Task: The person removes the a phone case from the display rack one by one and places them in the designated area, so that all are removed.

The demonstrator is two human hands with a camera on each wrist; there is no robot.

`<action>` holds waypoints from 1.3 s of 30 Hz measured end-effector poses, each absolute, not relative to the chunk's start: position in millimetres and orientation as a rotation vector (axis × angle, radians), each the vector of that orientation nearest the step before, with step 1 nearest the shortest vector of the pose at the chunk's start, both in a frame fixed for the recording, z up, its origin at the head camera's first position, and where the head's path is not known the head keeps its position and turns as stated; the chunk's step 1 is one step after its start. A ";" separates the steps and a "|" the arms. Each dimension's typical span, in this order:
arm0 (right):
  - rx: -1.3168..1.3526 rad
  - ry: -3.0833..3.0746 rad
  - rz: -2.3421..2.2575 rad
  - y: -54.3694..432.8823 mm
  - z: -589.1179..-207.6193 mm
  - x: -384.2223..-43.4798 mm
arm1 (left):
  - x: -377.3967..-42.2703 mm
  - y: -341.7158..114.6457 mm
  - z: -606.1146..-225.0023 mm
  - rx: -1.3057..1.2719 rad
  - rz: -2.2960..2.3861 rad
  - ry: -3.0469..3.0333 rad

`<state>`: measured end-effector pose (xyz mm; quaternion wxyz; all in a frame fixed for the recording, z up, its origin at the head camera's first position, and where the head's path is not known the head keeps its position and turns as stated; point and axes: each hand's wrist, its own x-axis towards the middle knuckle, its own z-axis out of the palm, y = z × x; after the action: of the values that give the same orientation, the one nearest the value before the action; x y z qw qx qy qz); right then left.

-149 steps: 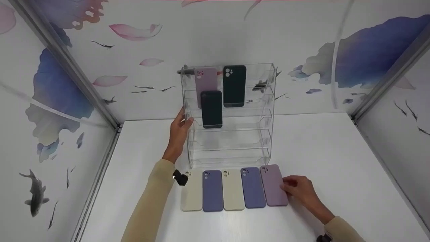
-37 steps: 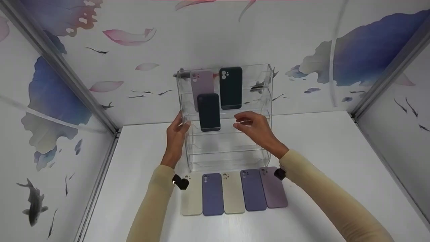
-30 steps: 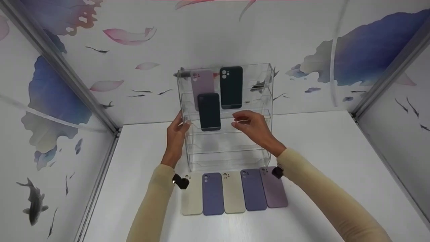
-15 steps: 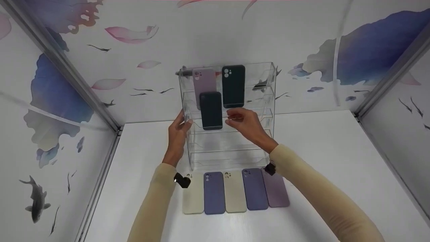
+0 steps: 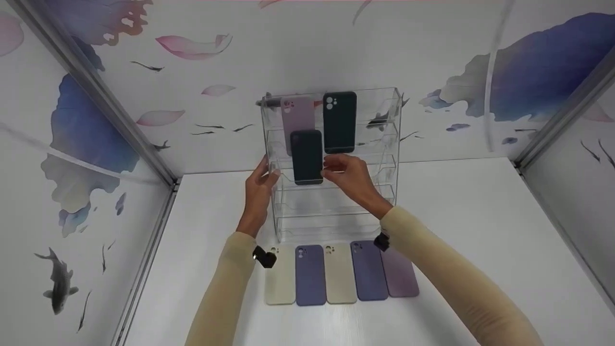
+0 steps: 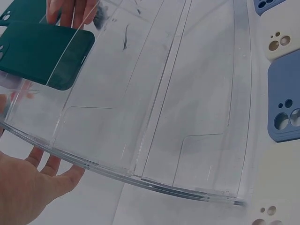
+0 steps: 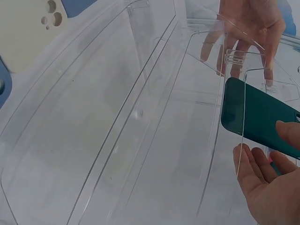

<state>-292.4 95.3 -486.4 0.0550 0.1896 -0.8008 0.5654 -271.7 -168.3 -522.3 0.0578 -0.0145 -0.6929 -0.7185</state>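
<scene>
A clear tiered display stand stands upright near the back wall. My left hand grips its left side, thumb at the front edge and fingers behind. Phone cases lean on its tiers: a lilac one and a dark green one on top, another dark green one lower, partly covering the lilac. My right hand is at this lower case's right edge. In the right wrist view its thumb overlaps the green case, with the other fingers spread loosely beside the edge.
Several phone cases lie in a row before the stand: cream, violet, cream, violet and lilac, the last partly behind my right sleeve. Printed walls enclose the white table.
My right hand has left the lilac case at the row's right end, risen to the stand and moved left to the lower green case. My left hand keeps its grip.
</scene>
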 end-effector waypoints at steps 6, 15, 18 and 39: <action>0.505 -2.420 1.725 92.7 -486.4 -293.0 | -273.3 -165.4 -522.4 -0.047 -2.167 -2.117; 0.442 -2.404 1.688 87.4 -487.1 -295.5 | -273.5 -163.9 -523.3 -0.060 -2.179 -2.103; 0.422 -2.399 1.675 84.5 -487.0 -296.4 | -273.1 -164.4 -523.1 -0.054 -2.188 -2.096; 0.455 -2.297 1.705 81.0 -487.1 -293.4 | -273.6 -170.1 -523.6 -0.007 -2.218 -2.085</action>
<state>-293.4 81.0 -487.1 0.1222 0.1560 -0.7869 0.5843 -273.6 -170.1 -523.6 0.0487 -0.0023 -0.6840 -0.7279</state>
